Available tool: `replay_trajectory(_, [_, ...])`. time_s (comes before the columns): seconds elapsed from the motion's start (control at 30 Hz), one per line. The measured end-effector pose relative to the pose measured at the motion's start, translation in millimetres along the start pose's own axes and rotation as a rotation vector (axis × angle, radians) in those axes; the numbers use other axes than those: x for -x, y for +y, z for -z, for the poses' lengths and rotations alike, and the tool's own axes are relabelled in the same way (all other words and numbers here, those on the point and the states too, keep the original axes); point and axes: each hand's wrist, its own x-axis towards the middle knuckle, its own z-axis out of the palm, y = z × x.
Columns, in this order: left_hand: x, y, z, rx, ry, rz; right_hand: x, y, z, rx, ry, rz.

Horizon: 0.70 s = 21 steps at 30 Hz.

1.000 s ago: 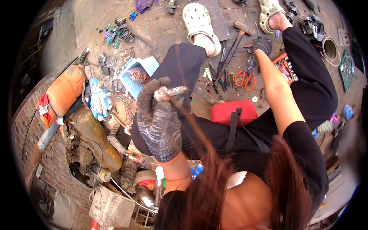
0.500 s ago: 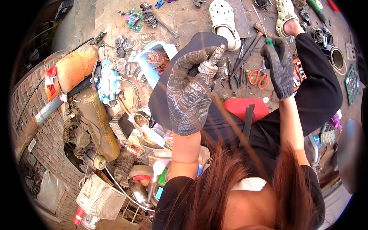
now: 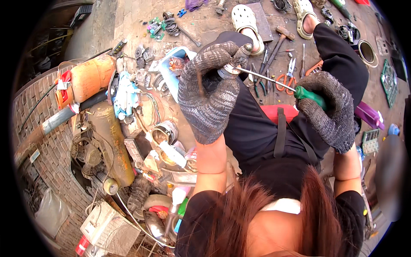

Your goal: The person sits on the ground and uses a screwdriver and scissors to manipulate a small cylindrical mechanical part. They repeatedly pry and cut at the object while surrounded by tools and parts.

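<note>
Raised in front of me, my left hand (image 3: 209, 92), in a grey knit glove, is closed around a small, grimy, stepped metal part (image 3: 242, 52) with a ring-shaped lower section. The upper end of the part sticks out past my fingers; the rest is hidden in the glove. My right hand (image 3: 334, 109), gloved too, grips the green handle of a screwdriver (image 3: 311, 97). Its shaft slants up and left, with the tip at the metal part beside my left fingers. Whether the tip touches the part or slots into it, I cannot tell.
On the ground ahead lie a hammer (image 3: 281, 43), orange-handled scissors (image 3: 285, 80) and pliers (image 3: 258, 83). A light-blue bin (image 3: 165, 68) with copper-coloured scrap stands to the left, near an orange tank (image 3: 92, 79) and a yellow cylinder (image 3: 109, 141). A red object (image 3: 272, 112) lies between my legs.
My right hand has come back toward me, bringing the screwdriver from the tools on the ground over to the metal part. My left hand has shifted slightly left and up.
</note>
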Motion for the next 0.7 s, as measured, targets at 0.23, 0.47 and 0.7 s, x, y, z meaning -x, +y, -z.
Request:
replay_trajectory(0.23, [9,25,-1,-0.131,-0.244,-0.101,16,-6,12,0.159,0.057,0.248])
replay_trajectory(0.47, [16,41,-24,-0.078,-0.262,-0.082,32,-22,6,-0.059,0.046,0.068])
replay_trajectory(0.7, [26,50,-34,0.246,-0.140,0.098,47,-28,10,0.010,0.110,0.204])
